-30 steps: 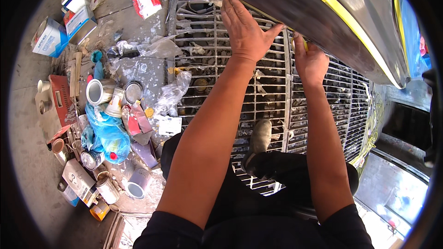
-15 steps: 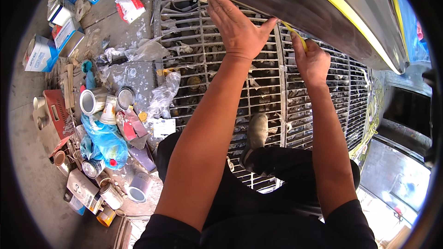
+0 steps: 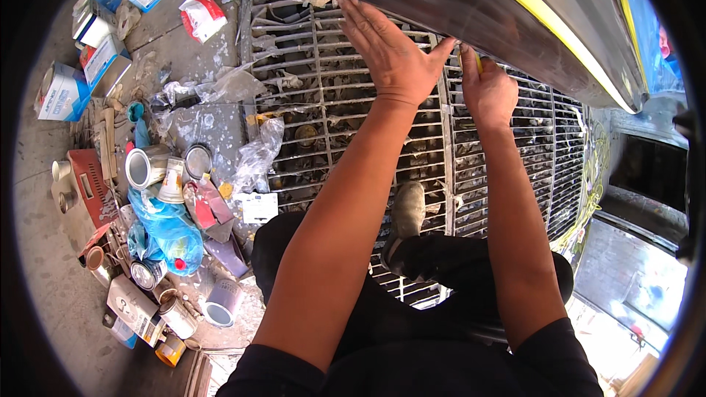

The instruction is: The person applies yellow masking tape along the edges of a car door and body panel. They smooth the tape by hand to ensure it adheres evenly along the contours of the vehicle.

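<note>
A dark, curved car body panel (image 3: 441,18) fills the top right, with a strip of yellow masking tape (image 3: 544,11) along its upper line. My left hand (image 3: 397,59) lies against the panel's lower edge, fingers stretched out and thumb reaching toward my other hand. Close beside that thumb, my right hand (image 3: 489,95) is closed at the same edge, pinching a short end of yellow tape (image 3: 479,64). Most of this tape is hidden by the fingers and the panel. Where it meets the panel's underside cannot be seen.
Under the panel runs a metal floor grating (image 3: 419,147) with scraps caught in it; my shoe (image 3: 408,209) stands there. Paint cans (image 3: 147,167), blue plastic (image 3: 165,228), boxes and litter crowd the floor at left. A tangle of yellowish cord (image 3: 588,198) lies right.
Both hands have shifted slightly; my left thumb has come nearer to my right hand, which has moved a little left. Less of the yellow tape at my right fingers shows.
</note>
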`<control>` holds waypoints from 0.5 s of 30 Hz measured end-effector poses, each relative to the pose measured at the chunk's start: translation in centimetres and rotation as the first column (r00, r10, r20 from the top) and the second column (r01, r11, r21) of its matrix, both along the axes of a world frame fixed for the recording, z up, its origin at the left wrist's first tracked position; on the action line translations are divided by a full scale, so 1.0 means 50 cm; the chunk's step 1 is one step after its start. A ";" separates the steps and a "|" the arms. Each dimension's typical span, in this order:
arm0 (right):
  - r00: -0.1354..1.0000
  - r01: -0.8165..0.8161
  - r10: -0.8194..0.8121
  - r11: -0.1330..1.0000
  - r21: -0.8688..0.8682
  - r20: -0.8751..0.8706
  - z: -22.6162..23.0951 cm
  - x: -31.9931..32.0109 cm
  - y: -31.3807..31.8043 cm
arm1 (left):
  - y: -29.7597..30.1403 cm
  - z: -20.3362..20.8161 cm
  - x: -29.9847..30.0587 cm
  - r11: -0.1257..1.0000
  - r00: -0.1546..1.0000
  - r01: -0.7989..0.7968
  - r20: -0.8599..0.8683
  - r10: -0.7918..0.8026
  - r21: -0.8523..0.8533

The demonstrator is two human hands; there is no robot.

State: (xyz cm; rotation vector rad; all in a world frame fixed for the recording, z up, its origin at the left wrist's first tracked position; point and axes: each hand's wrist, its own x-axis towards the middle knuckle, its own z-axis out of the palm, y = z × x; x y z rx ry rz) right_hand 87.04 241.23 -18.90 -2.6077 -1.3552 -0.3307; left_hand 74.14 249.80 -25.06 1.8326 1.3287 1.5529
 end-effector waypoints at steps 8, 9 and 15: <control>0.989 -0.052 0.060 0.997 0.065 -0.135 0.007 0.000 -0.009 | -0.014 -0.001 0.026 0.999 0.999 -0.022 0.026 0.021 0.027; 0.982 -0.067 0.080 0.994 0.085 -0.168 0.010 -0.002 -0.013 | -0.014 -0.001 0.028 0.999 0.999 -0.018 0.042 0.016 0.047; 0.686 0.256 -0.009 0.939 0.230 -0.728 -0.013 0.004 -0.003 | -0.016 0.000 0.035 0.999 0.998 -0.021 0.053 0.019 0.045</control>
